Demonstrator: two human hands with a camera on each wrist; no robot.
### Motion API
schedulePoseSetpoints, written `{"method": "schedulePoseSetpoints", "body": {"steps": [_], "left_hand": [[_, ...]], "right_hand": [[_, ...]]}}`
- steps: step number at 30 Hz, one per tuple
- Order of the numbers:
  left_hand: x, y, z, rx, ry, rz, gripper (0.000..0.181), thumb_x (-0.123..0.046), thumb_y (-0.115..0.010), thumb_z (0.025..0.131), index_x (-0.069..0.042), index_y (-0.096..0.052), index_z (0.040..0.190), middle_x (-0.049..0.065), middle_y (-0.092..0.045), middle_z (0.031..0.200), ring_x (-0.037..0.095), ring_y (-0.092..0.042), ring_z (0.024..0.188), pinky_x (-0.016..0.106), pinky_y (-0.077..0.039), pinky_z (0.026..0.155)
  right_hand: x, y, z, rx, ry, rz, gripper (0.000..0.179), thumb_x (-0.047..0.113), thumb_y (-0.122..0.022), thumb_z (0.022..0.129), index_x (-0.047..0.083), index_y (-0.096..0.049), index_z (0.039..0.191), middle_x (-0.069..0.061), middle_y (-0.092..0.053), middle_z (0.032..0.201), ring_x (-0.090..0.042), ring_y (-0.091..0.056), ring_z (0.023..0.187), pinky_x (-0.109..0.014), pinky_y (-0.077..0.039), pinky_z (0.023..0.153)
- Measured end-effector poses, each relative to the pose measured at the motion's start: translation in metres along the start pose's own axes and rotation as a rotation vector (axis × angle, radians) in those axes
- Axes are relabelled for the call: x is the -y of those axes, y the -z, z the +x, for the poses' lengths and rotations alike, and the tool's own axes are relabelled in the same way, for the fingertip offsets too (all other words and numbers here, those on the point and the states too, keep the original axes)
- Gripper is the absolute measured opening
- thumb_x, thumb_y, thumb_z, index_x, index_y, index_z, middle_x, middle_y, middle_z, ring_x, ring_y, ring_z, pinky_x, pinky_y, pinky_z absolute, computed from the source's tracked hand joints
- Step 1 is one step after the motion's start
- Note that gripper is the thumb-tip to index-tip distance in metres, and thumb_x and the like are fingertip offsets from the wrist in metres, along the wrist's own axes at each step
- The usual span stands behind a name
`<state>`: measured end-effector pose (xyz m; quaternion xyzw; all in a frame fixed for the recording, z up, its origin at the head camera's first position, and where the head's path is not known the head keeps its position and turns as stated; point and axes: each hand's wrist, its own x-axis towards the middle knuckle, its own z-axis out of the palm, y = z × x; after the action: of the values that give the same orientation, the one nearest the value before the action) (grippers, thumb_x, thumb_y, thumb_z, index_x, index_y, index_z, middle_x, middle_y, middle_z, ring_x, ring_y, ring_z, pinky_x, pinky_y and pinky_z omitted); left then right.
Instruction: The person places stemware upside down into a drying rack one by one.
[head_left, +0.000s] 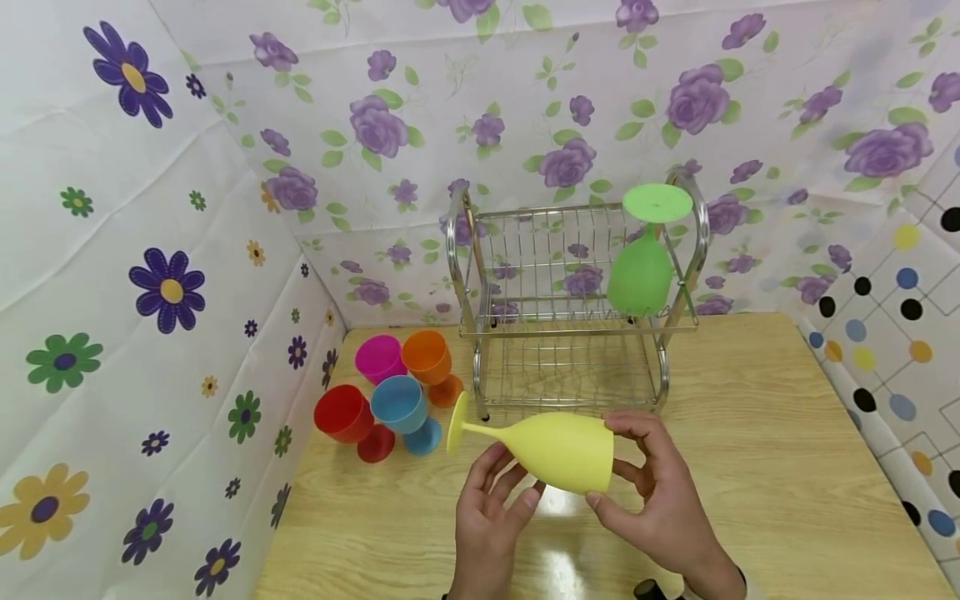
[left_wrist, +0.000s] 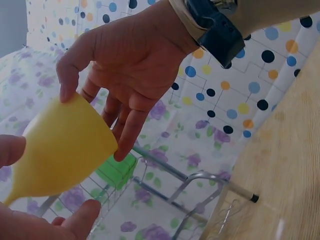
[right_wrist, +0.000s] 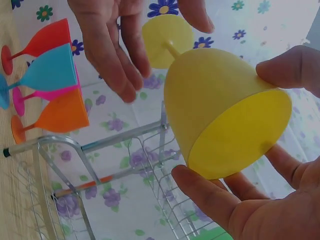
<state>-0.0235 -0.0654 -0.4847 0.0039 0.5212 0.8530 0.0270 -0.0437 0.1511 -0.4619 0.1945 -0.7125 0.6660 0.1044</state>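
A yellow plastic goblet [head_left: 558,450] is held on its side above the table, its foot to the left and its mouth to the right. My right hand [head_left: 660,492] pinches it at the rim, thumb on one side and fingers on the other, as the right wrist view shows. Close under the bowl's stem end is my left hand [head_left: 491,508], its fingers loosely extended; in the right wrist view those fingers [right_wrist: 132,45] look apart from the goblet. A green goblet [head_left: 641,271] hangs upside down at the right end of the metal rack's upper tier.
The two-tier wire dish rack [head_left: 570,332] stands at the table's back. Left of it are upright goblets: red [head_left: 343,414], blue [head_left: 399,405], pink [head_left: 380,358] and orange [head_left: 427,357]. Patterned cloths enclose the wooden table [head_left: 772,450] on three sides. A small black object [head_left: 648,590] shows at the front edge.
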Motion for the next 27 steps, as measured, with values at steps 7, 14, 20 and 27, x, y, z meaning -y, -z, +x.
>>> {"method": "schedulePoseSetpoints", "body": {"steps": [7, 14, 20, 27], "left_hand": [[0.005, 0.002, 0.008, 0.113, -0.087, -0.145, 0.061, 0.007, -0.065, 0.098, -0.002, -0.039, 0.153, 0.011, -0.050, 0.148, 0.020, -0.060, 0.130, 0.038, -0.058, 0.107], [0.008, 0.001, 0.012, 0.219, -0.172, -0.234, 0.056, 0.011, -0.059, 0.100, 0.001, -0.041, 0.152, 0.012, -0.055, 0.145, 0.022, -0.061, 0.132, 0.038, -0.059, 0.105], [0.008, -0.002, 0.014, 0.241, -0.194, -0.260, 0.057, 0.011, -0.058, 0.100, 0.002, -0.039, 0.153, 0.012, -0.056, 0.143, 0.022, -0.062, 0.130, 0.038, -0.058, 0.106], [0.008, -0.004, 0.017, 0.222, -0.200, -0.260, 0.058, 0.011, -0.061, 0.098, 0.001, -0.040, 0.152, 0.011, -0.059, 0.140, 0.020, -0.064, 0.126, 0.036, -0.059, 0.104]], "right_hand": [[-0.003, -0.004, -0.001, 0.023, 0.032, 0.128, 0.081, -0.030, -0.075, 0.070, -0.010, -0.041, 0.140, -0.011, -0.044, 0.146, -0.017, -0.055, 0.132, -0.034, -0.066, 0.089], [-0.004, -0.008, 0.000, 0.059, 0.056, 0.172, 0.080, -0.028, -0.074, 0.073, -0.011, -0.039, 0.143, -0.018, -0.043, 0.145, -0.019, -0.055, 0.129, -0.036, -0.066, 0.090], [-0.007, -0.010, 0.001, 0.066, 0.074, 0.189, 0.079, -0.027, -0.074, 0.074, -0.015, -0.036, 0.143, -0.021, -0.043, 0.143, -0.018, -0.056, 0.129, -0.036, -0.066, 0.089], [-0.010, -0.012, 0.001, 0.072, 0.093, 0.222, 0.079, -0.028, -0.072, 0.075, -0.016, -0.034, 0.144, -0.019, -0.044, 0.144, -0.018, -0.057, 0.129, -0.037, -0.067, 0.086]]}}
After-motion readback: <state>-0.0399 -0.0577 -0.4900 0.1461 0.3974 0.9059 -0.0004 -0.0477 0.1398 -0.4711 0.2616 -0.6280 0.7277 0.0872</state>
